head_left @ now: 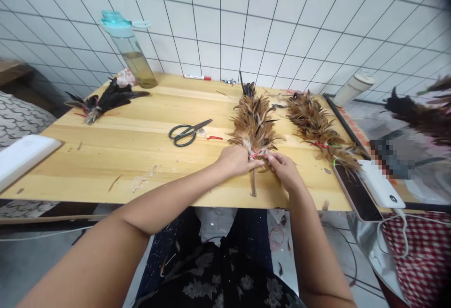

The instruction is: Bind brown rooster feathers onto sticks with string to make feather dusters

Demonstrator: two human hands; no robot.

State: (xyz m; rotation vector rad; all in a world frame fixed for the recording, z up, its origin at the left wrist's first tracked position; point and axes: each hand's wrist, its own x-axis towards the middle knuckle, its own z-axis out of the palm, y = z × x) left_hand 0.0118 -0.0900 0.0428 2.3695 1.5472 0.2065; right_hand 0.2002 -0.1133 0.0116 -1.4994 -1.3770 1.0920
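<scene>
Feathered stick (256, 122): right of centre on the table (144, 129), handle (253, 185) toward the near edge. Left hand (236, 160): grasping its base at the red binding (258, 155). Right hand (286, 169): fingertips pinching the base's right side; thread or feather, cannot tell. Advisable: quills pinned flat, binding taut, turns close. Marker pen (196, 77), far side: lettering illegible. White device (382, 186), right: display unreadable.

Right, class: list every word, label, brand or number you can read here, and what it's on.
None can be read.
Red-capped marker: printing too small and blurred.
Small blue item: marks too blurred.
Power bank: display too small.
</scene>
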